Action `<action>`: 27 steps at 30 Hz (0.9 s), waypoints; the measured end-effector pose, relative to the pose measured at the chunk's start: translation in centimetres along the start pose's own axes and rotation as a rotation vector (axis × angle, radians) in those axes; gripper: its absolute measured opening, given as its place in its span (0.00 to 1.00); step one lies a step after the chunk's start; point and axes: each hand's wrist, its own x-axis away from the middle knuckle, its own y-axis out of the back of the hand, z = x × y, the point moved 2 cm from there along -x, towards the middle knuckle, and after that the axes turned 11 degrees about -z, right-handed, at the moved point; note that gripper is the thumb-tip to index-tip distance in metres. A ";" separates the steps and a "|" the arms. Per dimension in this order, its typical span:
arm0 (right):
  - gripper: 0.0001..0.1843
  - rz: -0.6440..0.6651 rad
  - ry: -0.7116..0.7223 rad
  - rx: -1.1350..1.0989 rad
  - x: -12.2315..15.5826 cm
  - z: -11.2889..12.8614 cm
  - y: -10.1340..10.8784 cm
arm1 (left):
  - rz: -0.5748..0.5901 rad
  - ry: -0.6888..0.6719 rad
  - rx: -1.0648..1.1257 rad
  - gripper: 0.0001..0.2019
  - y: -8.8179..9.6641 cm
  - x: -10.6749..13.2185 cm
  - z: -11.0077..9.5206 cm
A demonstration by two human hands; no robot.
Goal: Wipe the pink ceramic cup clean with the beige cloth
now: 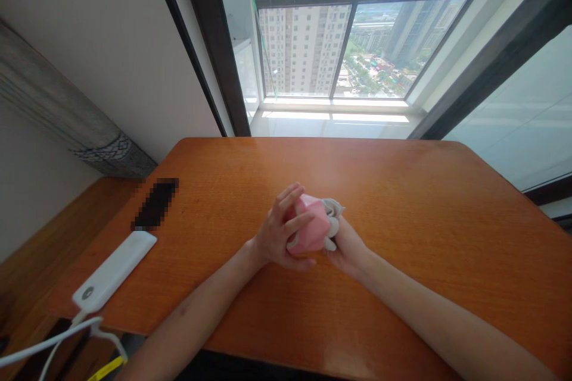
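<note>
Object: soft pink fabric bundle (310,225) with whitish trim, between both hands above the table
Left hand (279,232): curled, gripping the bundle
Right hand (346,247): gripping the bundle from below
Table: glossy orange wooden table (379,190)
Nearby: white oblong power bank (114,271), cabled, on the table's left

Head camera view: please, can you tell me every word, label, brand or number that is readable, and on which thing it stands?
None can be read. The white power bank shows only a small round mark, too small to read; the black object is pixelated; the pink object shows no writing.
</note>
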 end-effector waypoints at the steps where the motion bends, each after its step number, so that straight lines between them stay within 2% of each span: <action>1: 0.18 -0.005 -0.006 -0.007 0.0 -0.1 0.0 | -0.003 -0.013 -0.011 0.54 0.1 -0.1 0.0; 4: 0.16 -0.033 0.104 0.036 0.1 0.0 0.2 | -0.008 0.013 0.000 0.49 -0.1 -0.2 0.1; 8: 0.10 -0.025 0.505 0.291 0.9 0.5 0.5 | -0.093 0.205 0.147 0.43 -0.8 0.1 -0.2; 11: 0.06 0.037 0.898 0.540 1.7 0.6 0.9 | -0.179 0.419 0.338 0.37 -1.2 0.2 -0.9; 15: 0.14 0.231 1.407 0.835 2.0 0.7 1.5 | -0.216 0.820 0.756 0.33 -1.6 0.0 -1.9; 17: 0.16 0.331 1.581 0.984 1.8 0.9 1.7 | -0.193 1.031 0.928 0.31 -1.6 -0.4 -2.1; 20: 0.18 0.464 1.686 1.179 1.3 1.3 1.9 | -0.168 1.266 1.031 0.28 -1.4 -1.0 -1.7; 23: 0.18 0.499 1.673 1.233 0.9 1.4 2.0 | -0.147 1.393 1.068 0.29 -1.4 -1.4 -1.3; 25: 0.17 0.463 1.609 1.160 0.8 1.4 2.1 | -0.157 1.390 1.068 0.35 -1.5 -1.2 -1.3; 27: 0.16 0.392 1.461 1.002 0.7 1.3 2.1 | -0.198 1.290 0.996 0.40 -1.4 -0.9 -1.3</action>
